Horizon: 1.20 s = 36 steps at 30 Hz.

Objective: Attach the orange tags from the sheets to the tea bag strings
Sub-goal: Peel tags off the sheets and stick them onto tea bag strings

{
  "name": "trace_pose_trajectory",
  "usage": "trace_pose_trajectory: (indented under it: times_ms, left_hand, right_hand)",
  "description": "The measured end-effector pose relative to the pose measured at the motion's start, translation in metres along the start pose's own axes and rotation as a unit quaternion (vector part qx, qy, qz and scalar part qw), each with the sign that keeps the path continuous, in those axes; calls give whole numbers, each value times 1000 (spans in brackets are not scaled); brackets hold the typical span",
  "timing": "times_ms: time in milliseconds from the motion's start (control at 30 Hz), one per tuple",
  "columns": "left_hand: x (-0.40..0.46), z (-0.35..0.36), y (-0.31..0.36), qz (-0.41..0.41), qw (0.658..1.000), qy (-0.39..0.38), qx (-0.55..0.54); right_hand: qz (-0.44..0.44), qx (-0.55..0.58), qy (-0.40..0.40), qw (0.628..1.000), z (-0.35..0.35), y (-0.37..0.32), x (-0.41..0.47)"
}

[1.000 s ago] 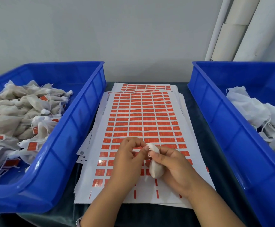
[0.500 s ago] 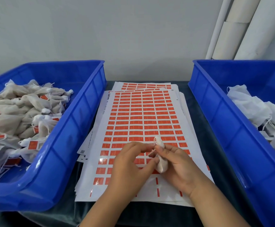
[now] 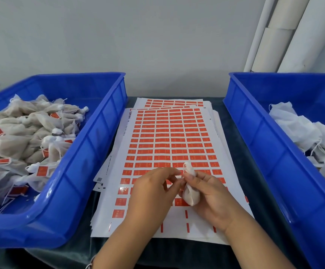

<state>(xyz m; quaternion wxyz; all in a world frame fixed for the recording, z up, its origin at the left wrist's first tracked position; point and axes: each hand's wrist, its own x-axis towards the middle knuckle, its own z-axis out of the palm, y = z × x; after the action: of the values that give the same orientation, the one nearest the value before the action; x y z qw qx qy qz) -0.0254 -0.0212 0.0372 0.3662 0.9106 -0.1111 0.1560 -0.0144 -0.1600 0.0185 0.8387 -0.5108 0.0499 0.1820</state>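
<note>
— White mesh, that is the tea bag [image 3: 190, 193]: a small pouch standing upright over the near half of the top sheet [image 3: 169, 133], its gathered neck uppermost.

— Who holds it?

— The right hand [image 3: 212, 197] does; the fingers are curled round its body, with the thumb pressed against its neck. The left hand [image 3: 154, 193] is just beside the bag on its left, thumb and forefinger pinched narrowly together at the neck. Whether they nip the string or a tag cannot be told; it is too small and partly hidden.

— And under the bag?

— The sheet carries rows of orange tags [image 3: 177, 145]. The rows farther from the bag are full; the strip nearest the person, below the bag, is mostly bare white backing with only thin orange slivers left. More sheets lie beneath, fanned out at the far and left edges.

— What lies to the sides?

— Left of the bag, a blue bin [image 3: 92, 152] is heaped with filled tea bags [image 3: 22, 136], many of them bearing orange tags on their strings. Right of the bag, a second blue bin [image 3: 258, 144] holds a pile of white bags [image 3: 301, 131] with loose strings. Both bins and the sheets rest on a dark table [image 3: 235, 133]. Beyond the bag a pale wall rises, with white rolls [image 3: 278, 35] leaning against it behind the right-hand bin.
</note>
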Motion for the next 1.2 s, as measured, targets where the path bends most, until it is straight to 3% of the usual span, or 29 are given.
trace_pose_trajectory:
  times_ms: [433,667,833,967,1200]
  left_hand:
    - [6,-4,-5,5,1000,10,10]
    - [27,-21,-8,-18,998,49,29]
    - [29,-21,1,-1,1000,2,-2]
    - [26,-19,11,26,999,-21,-23]
    - [8,7,7,-27,997,-57,-40]
  right_hand:
    - [6,-32,4,999,-1,-2,-2]
    - [14,32,-65,997,-4,-6,-5]
    - [5,50,-144,988,-8,-12,-11]
    - [19,144,-91,985,-13,-17,-18]
    - [-41,4,26,999,-30,-30,-44]
